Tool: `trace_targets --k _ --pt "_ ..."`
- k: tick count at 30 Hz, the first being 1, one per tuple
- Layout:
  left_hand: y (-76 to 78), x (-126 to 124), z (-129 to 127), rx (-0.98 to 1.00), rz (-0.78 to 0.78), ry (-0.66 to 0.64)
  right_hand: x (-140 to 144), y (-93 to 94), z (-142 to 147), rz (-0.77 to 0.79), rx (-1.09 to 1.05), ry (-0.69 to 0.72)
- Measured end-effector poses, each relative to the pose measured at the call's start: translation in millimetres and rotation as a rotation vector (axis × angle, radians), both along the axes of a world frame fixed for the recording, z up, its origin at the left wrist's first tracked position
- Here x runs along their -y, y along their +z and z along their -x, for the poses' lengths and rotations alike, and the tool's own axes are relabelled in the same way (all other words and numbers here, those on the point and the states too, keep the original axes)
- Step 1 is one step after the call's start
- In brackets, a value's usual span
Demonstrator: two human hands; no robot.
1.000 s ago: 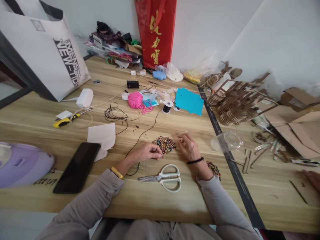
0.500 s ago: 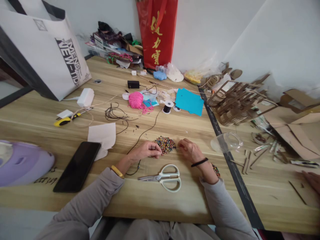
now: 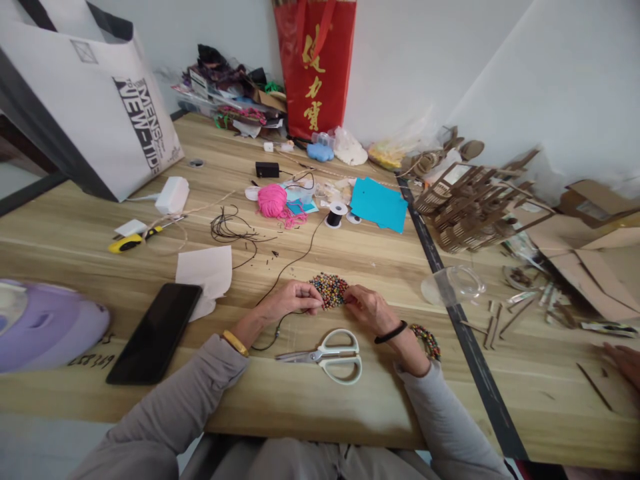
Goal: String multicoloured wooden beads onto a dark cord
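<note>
Multicoloured beads (image 3: 328,289) lie in a loose heap on the wood table (image 3: 350,407), mid-front, directly between both hands. Left hand (image 3: 290,300) rests at the heap's left edge, fingers curled and pinched together; black cord (image 3: 290,263) runs from a spool (image 3: 335,214) down toward this hand and loops out below the wrist. Appears to pinch the cord end, but the contact pt is too small to confirm. Right hand (image 3: 367,308) sits at the heap's right edge, fingertips bent down touching or nearly touching the beads; whether it holds one, cannot tell.

Handling, by judgement:
- Beads: small, hard, light, round. Will roll and scatter if nudged; slippery under a flat finger. Take one at a time w/ thumb and index tips, hole turned toward the cord.
- Cord: thin, limp, light. No stiffness to push with; hold close behind the tip or it buckles at the hole.
- Heap is unconfined on a flat top, so sweeping motions risk loss off the near edge.

Surroundings:
- Scissors (image 3: 327,355), white handles, closed, just in front of the hands.
- Beaded strand (image 3: 427,339) beside the right forearm.
- Phone (image 3: 155,331) and white paper (image 3: 207,275) to the left.
- Pink yarn (image 3: 271,199), blue sheet (image 3: 379,205) further back; clear cup (image 3: 454,283) on its side at right.
- Another person's hand (image 3: 623,359) at far right edge.
</note>
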State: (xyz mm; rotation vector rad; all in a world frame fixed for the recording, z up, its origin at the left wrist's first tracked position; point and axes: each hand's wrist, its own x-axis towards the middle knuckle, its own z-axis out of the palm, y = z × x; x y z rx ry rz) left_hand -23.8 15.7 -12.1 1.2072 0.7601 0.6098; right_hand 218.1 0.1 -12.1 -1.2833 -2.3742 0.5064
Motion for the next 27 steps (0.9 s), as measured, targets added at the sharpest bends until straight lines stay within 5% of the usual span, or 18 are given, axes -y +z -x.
trace_targets --k 7,16,27 --pt "1.1 0 0 -0.010 0.010 0.006 3 -3.7 8 -0.053 -0.076 0.013" --pt "-0.9 0 0 0.005 0.018 0.004 17 16.8 28 -0.144 -0.231 0.102" --pt "4.4 1 0 0.008 0.007 -0.021 26 10.0 47 -0.224 -0.384 0.125"
